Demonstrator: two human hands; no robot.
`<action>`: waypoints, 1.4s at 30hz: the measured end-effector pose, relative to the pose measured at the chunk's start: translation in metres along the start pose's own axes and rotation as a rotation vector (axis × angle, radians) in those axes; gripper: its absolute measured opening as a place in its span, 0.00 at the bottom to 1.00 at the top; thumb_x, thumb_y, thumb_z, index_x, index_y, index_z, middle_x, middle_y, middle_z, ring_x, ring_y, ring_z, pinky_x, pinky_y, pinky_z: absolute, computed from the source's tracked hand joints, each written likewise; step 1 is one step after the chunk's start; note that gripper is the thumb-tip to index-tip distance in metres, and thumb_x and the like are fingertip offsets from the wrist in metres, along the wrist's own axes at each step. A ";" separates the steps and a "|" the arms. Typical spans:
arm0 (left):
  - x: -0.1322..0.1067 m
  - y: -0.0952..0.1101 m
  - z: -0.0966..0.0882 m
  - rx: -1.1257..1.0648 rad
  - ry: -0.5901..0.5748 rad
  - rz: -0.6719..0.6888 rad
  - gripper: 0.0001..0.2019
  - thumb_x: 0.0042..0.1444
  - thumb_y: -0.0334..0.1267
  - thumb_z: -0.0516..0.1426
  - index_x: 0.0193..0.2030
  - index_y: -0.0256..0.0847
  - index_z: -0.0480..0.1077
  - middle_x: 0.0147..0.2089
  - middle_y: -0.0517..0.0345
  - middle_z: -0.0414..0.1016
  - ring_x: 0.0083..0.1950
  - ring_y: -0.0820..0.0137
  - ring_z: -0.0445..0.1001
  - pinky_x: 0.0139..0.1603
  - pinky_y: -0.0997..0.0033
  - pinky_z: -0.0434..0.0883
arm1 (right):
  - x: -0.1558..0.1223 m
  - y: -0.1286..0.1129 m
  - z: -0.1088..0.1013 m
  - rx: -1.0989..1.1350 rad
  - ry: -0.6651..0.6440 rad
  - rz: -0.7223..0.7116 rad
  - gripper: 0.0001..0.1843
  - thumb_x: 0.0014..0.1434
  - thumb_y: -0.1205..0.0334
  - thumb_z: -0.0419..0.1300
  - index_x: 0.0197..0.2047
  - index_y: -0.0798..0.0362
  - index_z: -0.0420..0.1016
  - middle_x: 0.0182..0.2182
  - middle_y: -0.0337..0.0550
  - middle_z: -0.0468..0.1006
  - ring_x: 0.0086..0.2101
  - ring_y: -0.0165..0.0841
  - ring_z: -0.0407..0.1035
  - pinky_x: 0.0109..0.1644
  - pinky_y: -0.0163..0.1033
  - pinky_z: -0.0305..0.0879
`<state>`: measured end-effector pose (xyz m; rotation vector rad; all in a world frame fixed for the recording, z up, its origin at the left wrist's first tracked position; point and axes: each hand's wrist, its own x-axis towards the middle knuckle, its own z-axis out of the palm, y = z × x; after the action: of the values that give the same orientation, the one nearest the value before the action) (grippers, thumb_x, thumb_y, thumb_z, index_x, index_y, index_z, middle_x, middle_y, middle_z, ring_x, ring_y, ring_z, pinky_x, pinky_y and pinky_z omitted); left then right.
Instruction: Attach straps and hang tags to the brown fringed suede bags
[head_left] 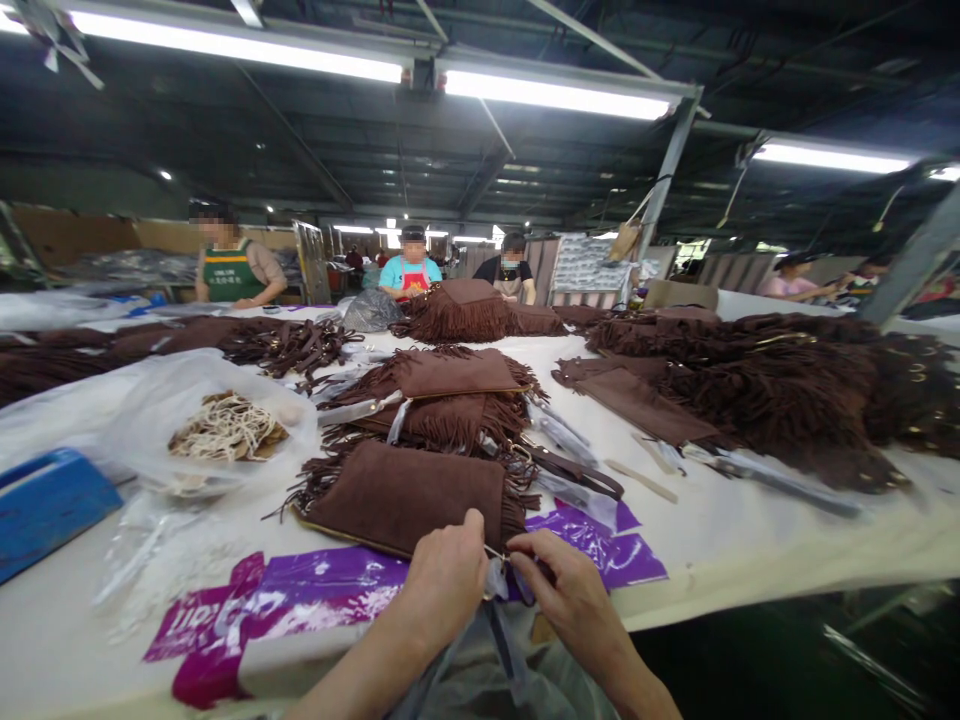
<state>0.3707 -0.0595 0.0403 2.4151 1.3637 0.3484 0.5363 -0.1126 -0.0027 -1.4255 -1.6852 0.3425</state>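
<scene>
A brown suede-like pouch (420, 490) with fringed ends lies flat near the table's front edge, its zipped edge toward me. At its near right corner, my left hand (448, 572) is closed, thumb up. My right hand (564, 578) pinches just to the right of it. A thin pale cord (493, 552) runs between the fingertips of both hands; its ends are hidden. Below the fingers hangs a dark strap (504, 640) in clear plastic. Purple printed plastic (330, 585) lies beneath the pouch.
More fringed brown pouches (457, 375) are stacked behind, with a large heap (780, 390) at right. At left are a clear bag (292, 420) with white-stringed tags (229, 428) and a blue bin (56, 505). Several people work across the table (712, 540).
</scene>
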 end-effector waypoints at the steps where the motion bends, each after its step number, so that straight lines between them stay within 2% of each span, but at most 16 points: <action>1: 0.002 0.000 -0.003 -0.027 0.042 0.014 0.09 0.61 0.30 0.46 0.42 0.40 0.66 0.33 0.44 0.77 0.37 0.54 0.77 0.40 0.63 0.65 | 0.002 0.000 -0.002 0.029 0.011 0.025 0.11 0.64 0.58 0.53 0.37 0.50 0.76 0.30 0.42 0.78 0.31 0.35 0.72 0.37 0.38 0.65; 4: 0.008 0.003 -0.013 -0.122 0.116 0.055 0.07 0.60 0.30 0.46 0.38 0.42 0.64 0.29 0.49 0.73 0.34 0.55 0.76 0.41 0.62 0.65 | 0.012 -0.004 -0.007 0.096 -0.016 0.093 0.14 0.64 0.55 0.51 0.37 0.50 0.76 0.26 0.40 0.76 0.24 0.33 0.69 0.33 0.38 0.64; 9: 0.020 0.009 -0.021 -0.262 0.154 0.130 0.04 0.60 0.32 0.49 0.36 0.43 0.62 0.28 0.56 0.70 0.32 0.61 0.73 0.40 0.66 0.63 | 0.029 -0.013 -0.007 0.225 -0.072 0.081 0.09 0.57 0.60 0.57 0.32 0.51 0.78 0.30 0.41 0.77 0.34 0.35 0.70 0.40 0.38 0.63; 11: 0.023 0.008 -0.018 -0.351 0.162 0.152 0.05 0.62 0.34 0.48 0.35 0.43 0.63 0.27 0.58 0.69 0.30 0.64 0.71 0.37 0.69 0.62 | 0.032 -0.013 -0.004 0.340 -0.074 0.142 0.07 0.55 0.60 0.59 0.29 0.51 0.76 0.26 0.38 0.75 0.30 0.33 0.67 0.36 0.37 0.61; 14: 0.024 0.002 -0.007 -0.539 0.137 0.155 0.09 0.63 0.36 0.46 0.34 0.42 0.64 0.25 0.61 0.68 0.27 0.68 0.68 0.33 0.71 0.60 | 0.032 -0.007 0.000 0.456 -0.062 0.229 0.11 0.55 0.53 0.59 0.28 0.52 0.73 0.19 0.32 0.67 0.22 0.28 0.60 0.27 0.34 0.56; 16: 0.024 -0.004 0.001 -0.583 0.124 0.183 0.09 0.60 0.34 0.49 0.31 0.41 0.67 0.27 0.59 0.71 0.29 0.68 0.69 0.34 0.72 0.61 | 0.030 -0.002 0.003 0.493 -0.047 0.275 0.15 0.55 0.48 0.59 0.29 0.52 0.71 0.17 0.29 0.61 0.18 0.27 0.55 0.23 0.33 0.52; 19: 0.024 -0.007 0.013 -0.541 0.147 0.195 0.07 0.53 0.32 0.54 0.27 0.39 0.72 0.31 0.56 0.74 0.35 0.66 0.70 0.37 0.72 0.62 | 0.028 0.003 0.007 0.527 -0.016 0.315 0.18 0.53 0.44 0.61 0.29 0.52 0.70 0.16 0.28 0.58 0.18 0.26 0.54 0.23 0.33 0.51; 26: 0.024 0.000 0.022 -0.525 0.171 0.048 0.09 0.50 0.33 0.54 0.23 0.39 0.72 0.26 0.57 0.72 0.30 0.67 0.69 0.32 0.72 0.59 | 0.026 0.003 0.009 0.471 0.045 0.300 0.15 0.54 0.49 0.61 0.28 0.53 0.73 0.16 0.30 0.62 0.19 0.27 0.55 0.23 0.33 0.53; 32: 0.022 0.001 0.021 -0.557 0.212 0.084 0.07 0.46 0.30 0.53 0.21 0.41 0.68 0.25 0.59 0.69 0.30 0.68 0.67 0.32 0.73 0.59 | 0.025 0.004 0.009 0.347 0.075 0.239 0.13 0.56 0.52 0.58 0.27 0.51 0.74 0.19 0.35 0.68 0.23 0.32 0.63 0.23 0.34 0.56; 36: 0.024 -0.002 0.020 -0.621 0.239 0.117 0.06 0.45 0.31 0.52 0.20 0.40 0.64 0.25 0.59 0.67 0.31 0.69 0.65 0.34 0.73 0.60 | 0.026 0.004 0.007 0.252 0.065 0.177 0.11 0.57 0.55 0.57 0.26 0.50 0.71 0.23 0.38 0.71 0.28 0.34 0.65 0.31 0.37 0.59; 39: 0.029 -0.004 0.019 -0.801 0.147 0.063 0.04 0.43 0.34 0.52 0.21 0.40 0.64 0.22 0.62 0.64 0.27 0.72 0.62 0.30 0.74 0.58 | 0.028 0.007 0.004 0.211 0.028 0.153 0.11 0.57 0.57 0.56 0.25 0.50 0.69 0.23 0.37 0.70 0.28 0.34 0.63 0.34 0.38 0.58; 42: 0.033 -0.005 0.014 -1.049 -0.056 -0.065 0.04 0.40 0.37 0.53 0.23 0.40 0.64 0.18 0.67 0.59 0.19 0.77 0.53 0.22 0.76 0.49 | 0.028 0.009 -0.003 0.238 -0.065 0.166 0.11 0.57 0.58 0.54 0.26 0.50 0.68 0.20 0.33 0.65 0.24 0.31 0.60 0.29 0.36 0.57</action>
<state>0.3883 -0.0314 0.0269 1.4840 0.8741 0.7411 0.5458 -0.0857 0.0048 -1.3901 -1.5228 0.6651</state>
